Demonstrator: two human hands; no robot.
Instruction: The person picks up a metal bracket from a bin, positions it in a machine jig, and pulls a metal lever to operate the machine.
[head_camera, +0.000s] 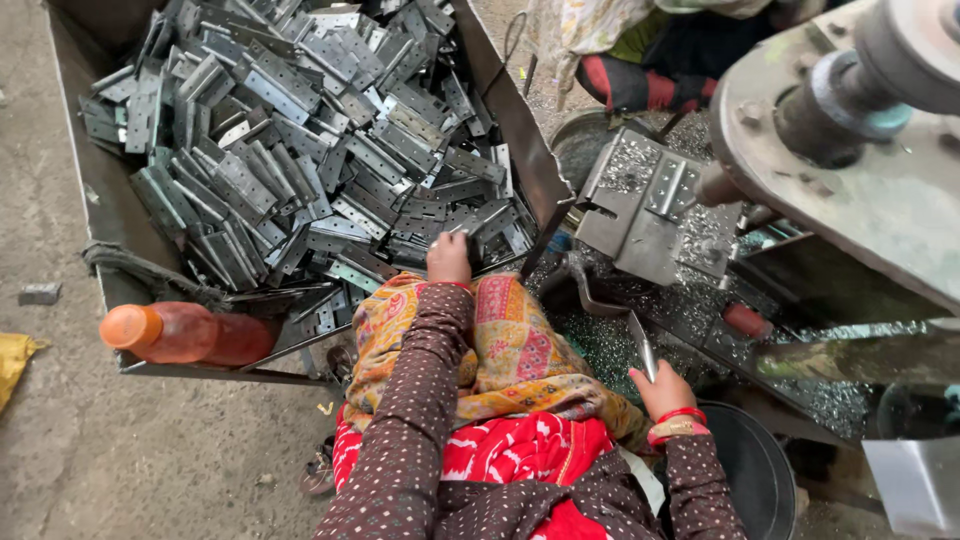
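My left hand (449, 257) reaches into a big metal bin (100, 190) heaped with several grey perforated metal brackets (300, 140); its fingers close on one bracket at the near edge of the heap. My right hand (664, 391), with red bangles at the wrist, holds a flat metal piece (642, 345) upright near my knee. A patterned cloth (500, 340) covers my lap between both arms.
A drilling machine (850, 140) stands at the right, with a metal jig plate (645, 205) strewn with shavings beneath it. An orange bottle (185, 333) lies at the bin's near corner. A black round tub (750, 470) sits by my right wrist. Another person's clothing (640, 60) shows at the top.
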